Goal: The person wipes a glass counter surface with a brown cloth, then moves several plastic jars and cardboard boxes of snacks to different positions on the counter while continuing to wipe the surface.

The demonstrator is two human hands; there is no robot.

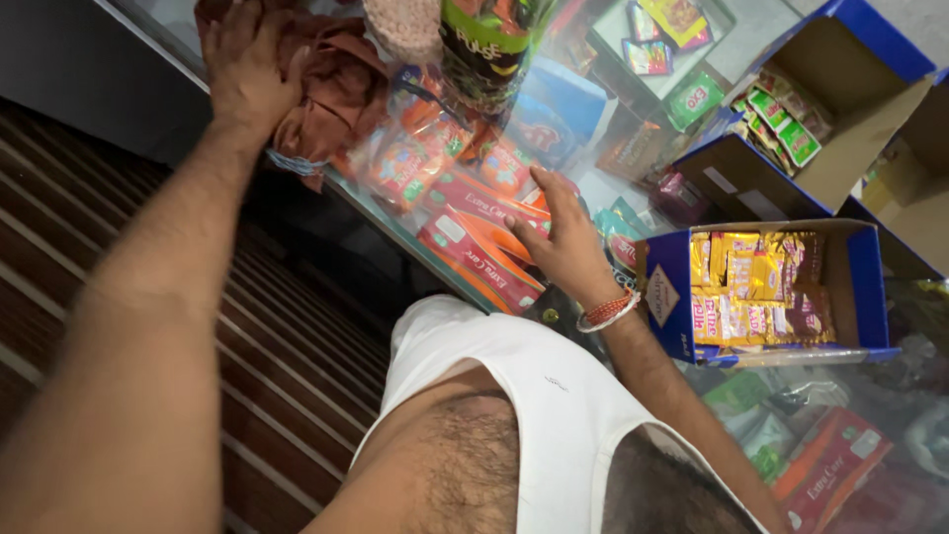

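At far left the left hand (242, 74) lies spread, palm down, on a crumpled rust-brown cloth (336, 84) at the edge of the glass surface (390, 232), fingers flat and pinching nothing. Just right of the cloth sit clear packets of orange-red sweets (415, 158), and below them a stack of long red-and-orange cartons (479, 242) lying flat, slanting toward the surface's edge. The right hand (563, 237), with bangles (608, 311) at the wrist, rests open on the near end of those cartons, fingers extended over the top one and not closed around it. To handle the cartons well, I judge the fingers should wrap both long sides before any lift, since the stack is slick and near the edge. Further right stands an open blue box (667, 297) of gold and brown sachets (751, 287), apart from both hands.
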